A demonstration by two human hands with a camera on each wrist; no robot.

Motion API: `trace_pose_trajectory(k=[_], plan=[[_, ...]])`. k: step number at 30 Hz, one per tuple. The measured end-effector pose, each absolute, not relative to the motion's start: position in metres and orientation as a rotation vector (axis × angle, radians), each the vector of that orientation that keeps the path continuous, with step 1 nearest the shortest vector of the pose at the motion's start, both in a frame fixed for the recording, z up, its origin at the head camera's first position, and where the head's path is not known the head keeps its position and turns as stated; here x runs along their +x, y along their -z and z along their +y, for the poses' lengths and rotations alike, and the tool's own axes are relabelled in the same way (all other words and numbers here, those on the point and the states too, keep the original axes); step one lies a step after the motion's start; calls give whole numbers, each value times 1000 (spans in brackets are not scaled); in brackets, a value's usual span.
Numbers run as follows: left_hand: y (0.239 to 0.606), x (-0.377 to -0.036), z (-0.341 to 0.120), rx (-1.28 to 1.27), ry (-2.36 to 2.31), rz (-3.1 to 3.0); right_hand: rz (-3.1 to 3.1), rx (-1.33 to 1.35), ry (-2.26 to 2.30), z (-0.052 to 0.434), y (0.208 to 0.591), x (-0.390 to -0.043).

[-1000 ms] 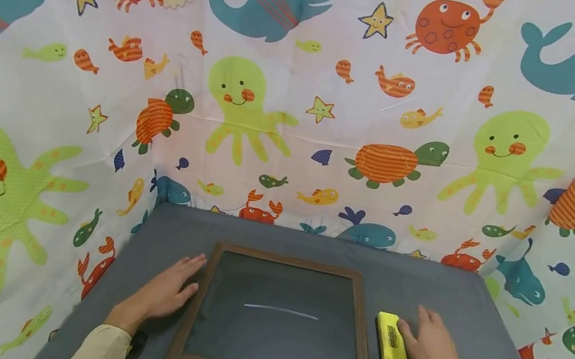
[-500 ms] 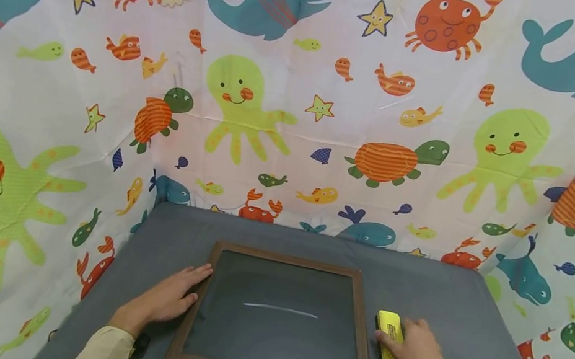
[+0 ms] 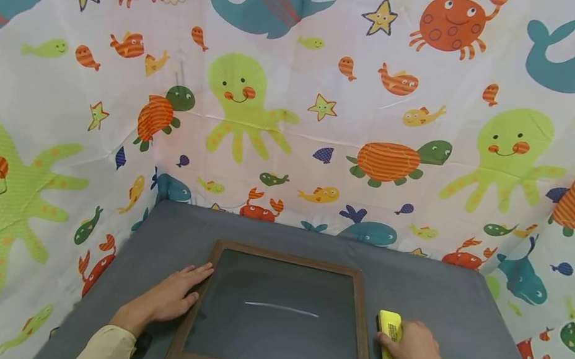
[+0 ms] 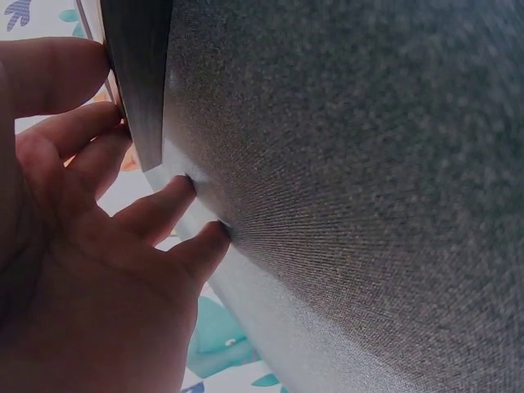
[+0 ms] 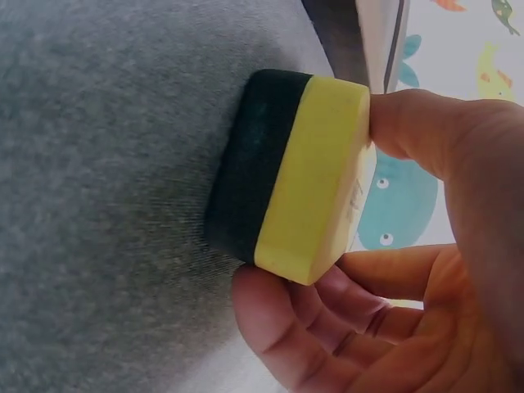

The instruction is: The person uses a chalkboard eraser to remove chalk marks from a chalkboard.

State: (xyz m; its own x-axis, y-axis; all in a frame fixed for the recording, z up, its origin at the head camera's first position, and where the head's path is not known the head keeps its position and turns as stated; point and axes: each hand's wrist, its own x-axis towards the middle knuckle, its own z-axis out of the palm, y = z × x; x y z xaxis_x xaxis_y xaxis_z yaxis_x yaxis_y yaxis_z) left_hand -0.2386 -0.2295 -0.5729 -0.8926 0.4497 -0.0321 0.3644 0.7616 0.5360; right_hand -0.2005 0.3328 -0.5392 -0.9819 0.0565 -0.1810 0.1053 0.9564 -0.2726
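We see a yellow eraser (image 3: 388, 333) with a black felt base, a dark chalkboard (image 3: 278, 322) with brown frame and one white line, a grey tablecloth (image 3: 440, 285), and a white sea-animal print backdrop (image 3: 301, 94).

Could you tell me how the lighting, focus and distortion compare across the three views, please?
Head view: bright, even light, sharp, wide-angle bowing at the curtain edges; the chalkboard shows no glare. Left wrist view: dim, the left hand soft and close, the table cloth weave sharper. Right wrist view: the eraser reasonably crisp, the right hand slightly blurred, background washed out.
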Motion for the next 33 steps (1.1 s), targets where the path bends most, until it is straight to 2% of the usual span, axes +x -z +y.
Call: trace_pose_trajectory(k=[10, 19, 33], plan=[[567, -235, -228, 646, -828, 2784, 3002, 98, 444, 329, 518, -209], [570, -236, -230, 628, -818, 2778, 3032, 87, 460, 298, 494, -212], [570, -238, -230, 617, -840, 2755, 3047, -33, 493, 239, 508, -223]])
